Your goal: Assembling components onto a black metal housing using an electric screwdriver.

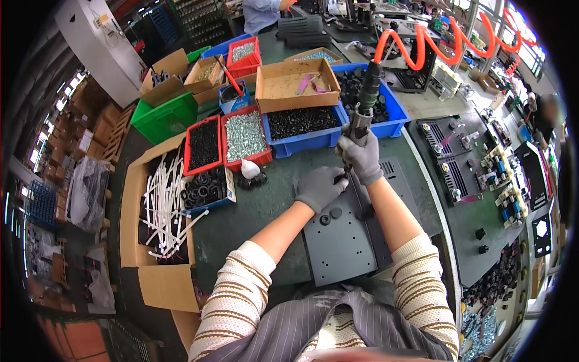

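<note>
My right hand (360, 155), in a grey glove, is wrapped around an air screwdriver (370, 87) that stands nearly upright, bit end down. A coiled orange air hose (416, 51) runs from its top to the upper right. Close beside the tool's lower end, my gloved left hand (319, 188) has its fingers pinched together. A small dark piece shows at those fingertips, too small to name. Under both hands lies a dark grey bent metal panel (345, 253) with several holes. Two black round rubber pieces (330, 216) rest on it near my left wrist.
Red bins of silver screws (244, 134) and black screws (204, 145), a blue bin of black screws (304, 123) and a shallow cardboard tray (289, 75) stand beyond the hands. Left is a carton of white cable ties (166, 208). Assembled panels (449, 157) lie right. Another person (260, 15) stands far off.
</note>
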